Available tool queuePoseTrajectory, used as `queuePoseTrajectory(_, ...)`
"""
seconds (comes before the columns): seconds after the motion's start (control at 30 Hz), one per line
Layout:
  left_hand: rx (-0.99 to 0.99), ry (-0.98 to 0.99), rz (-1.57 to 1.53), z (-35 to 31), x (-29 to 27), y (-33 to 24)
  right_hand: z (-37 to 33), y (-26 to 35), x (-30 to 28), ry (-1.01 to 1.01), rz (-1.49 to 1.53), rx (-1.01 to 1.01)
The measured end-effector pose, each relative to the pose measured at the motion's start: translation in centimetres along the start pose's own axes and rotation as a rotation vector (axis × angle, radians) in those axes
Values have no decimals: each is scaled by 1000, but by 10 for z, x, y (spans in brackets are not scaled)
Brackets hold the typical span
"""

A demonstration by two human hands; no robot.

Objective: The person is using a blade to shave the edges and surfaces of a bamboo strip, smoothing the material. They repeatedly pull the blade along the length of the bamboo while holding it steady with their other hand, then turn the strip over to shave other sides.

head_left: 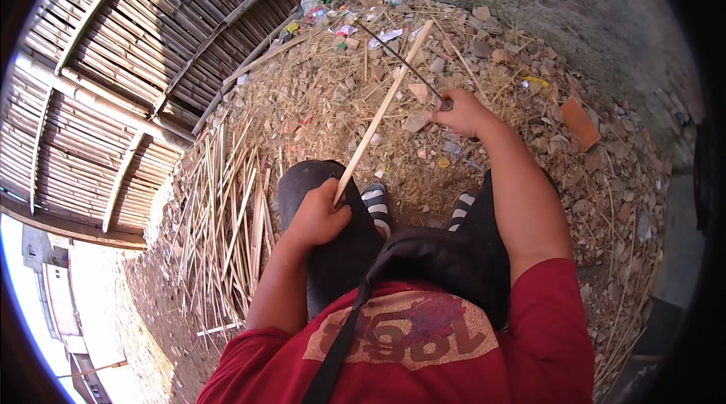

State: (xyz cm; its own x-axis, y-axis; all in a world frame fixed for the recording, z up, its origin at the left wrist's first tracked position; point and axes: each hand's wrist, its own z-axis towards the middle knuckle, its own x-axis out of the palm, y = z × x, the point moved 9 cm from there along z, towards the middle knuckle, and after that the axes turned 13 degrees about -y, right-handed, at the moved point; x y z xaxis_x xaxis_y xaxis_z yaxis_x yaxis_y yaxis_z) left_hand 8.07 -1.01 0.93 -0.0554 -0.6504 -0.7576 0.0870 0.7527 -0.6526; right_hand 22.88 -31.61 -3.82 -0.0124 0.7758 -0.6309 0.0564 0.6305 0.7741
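My left hand (321, 213), resting by my left knee, is closed round the lower end of a pale split bamboo strip (376, 120). The strip slants up and away to the right. In my right hand (463, 114), stretched out ahead, is a knife (425, 84) whose long, thin dark blade points to the far left. Blade and strip cross near the strip's far end; whether they touch I cannot tell. My fingers hide most of the knife's handle.
A heap of split bamboo strips (227, 230) lies to my left, below a bamboo slat wall (113, 79). Rubble, straw and litter cover the ground ahead, with an orange tile piece (580, 123) at right. A brick wall (590, 3) closes the far side. My sandalled feet (376, 207) are between my knees.
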Motion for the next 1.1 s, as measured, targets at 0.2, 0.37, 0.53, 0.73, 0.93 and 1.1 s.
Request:
queuePoseTrajectory(0.2, 4, -11, 56, -4, 0, -4, -52, 81, 29, 262, -316, -349)
queuePoseTrajectory(0.37, 21, -21, 87, -5, -1, 0, -10, 13, 17, 133, -36, 27)
queuePoseTrajectory(0.53, 28, -7, 93, -5, 1, -4, -11, 14, 2, 30, -117, -82)
queuePoseTrajectory(0.73, 47, -26, 94, -8, 2, -2, -52, 78, 18, 213, -267, -341)
queuePoseTrajectory(0.93, 56, 8, 78, -6, -1, -13, -15, 28, -7, 58, -35, -65)
queuePoseTrajectory(1.1, 57, -1, 61, -9, -2, -10, -28, 42, -12, 100, 362, 52)
